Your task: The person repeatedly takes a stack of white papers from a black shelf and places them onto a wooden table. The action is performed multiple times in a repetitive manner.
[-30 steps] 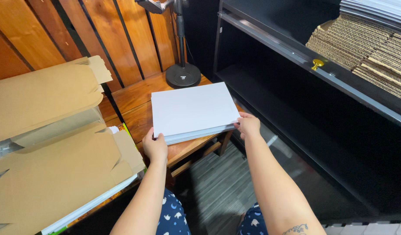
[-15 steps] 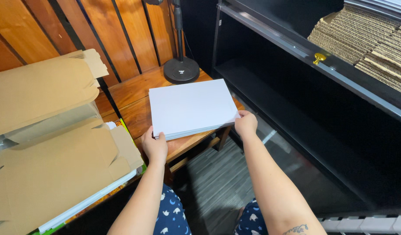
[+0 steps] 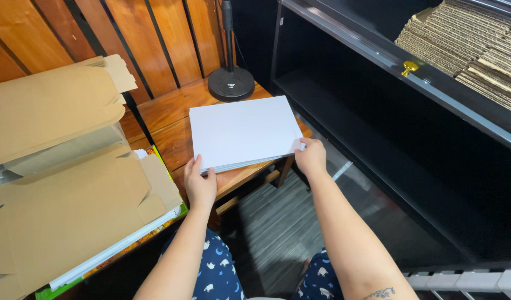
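Note:
A stack of white paper sheets [image 3: 241, 132] lies flat on a small wooden table [image 3: 172, 119]. My left hand [image 3: 200, 186] grips the stack's near left corner, thumb on top. At the near right corner my right hand [image 3: 311, 156] pinches the edge of the sheets. Both forearms reach forward from the bottom of the head view.
A black round stand base [image 3: 231, 84] with a pole sits at the table's far edge. Flattened brown cardboard boxes [image 3: 61, 194] lie to the left. A black open shelf unit [image 3: 388, 139] stands on the right, with stacked corrugated cardboard [image 3: 466, 47] above it.
The stack and both hands keep the same hold; the view has shifted slightly closer and downward.

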